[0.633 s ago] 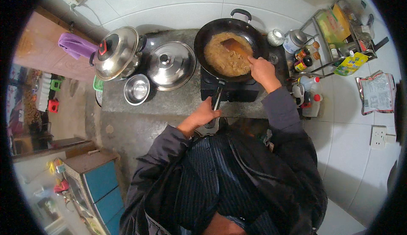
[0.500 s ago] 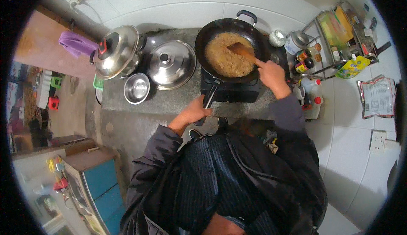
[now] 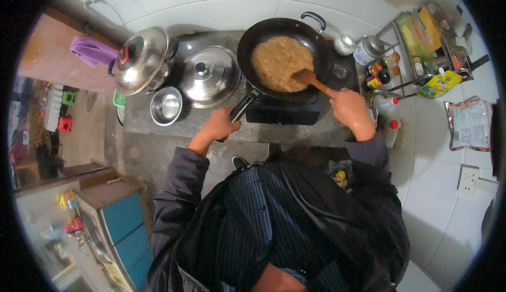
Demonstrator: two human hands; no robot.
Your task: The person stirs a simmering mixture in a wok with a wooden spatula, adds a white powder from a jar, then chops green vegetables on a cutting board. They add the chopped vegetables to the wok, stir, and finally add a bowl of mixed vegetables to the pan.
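Note:
A black wok (image 3: 250, 47) sits on a dark stove (image 3: 284, 115), tilted a little, with brown, soupy food (image 3: 282, 60) inside. My left hand (image 3: 220, 125) is wrapped round the wok's long handle (image 3: 244, 106). In my right hand (image 3: 352, 112) is a wooden spatula (image 3: 312, 80), its blade dipped in the food near the wok's right front side. The small loop handle (image 3: 314, 19) at the wok's far rim is untouched. What the food is made of I cannot make out.
Left of the wok are a steel lid (image 3: 213, 84), a small steel bowl (image 3: 167, 106) and a lidded pot (image 3: 141, 62). At right stand a white jar (image 3: 344, 44), a wire rack (image 3: 403, 55) with seasonings, and bottles (image 3: 389, 104) with red caps. A tiled wall rises behind.
The wok's handle has swung left with my left hand, turning the wok. My right hand has drawn the spatula nearer and to the right, from mid-food to the front side.

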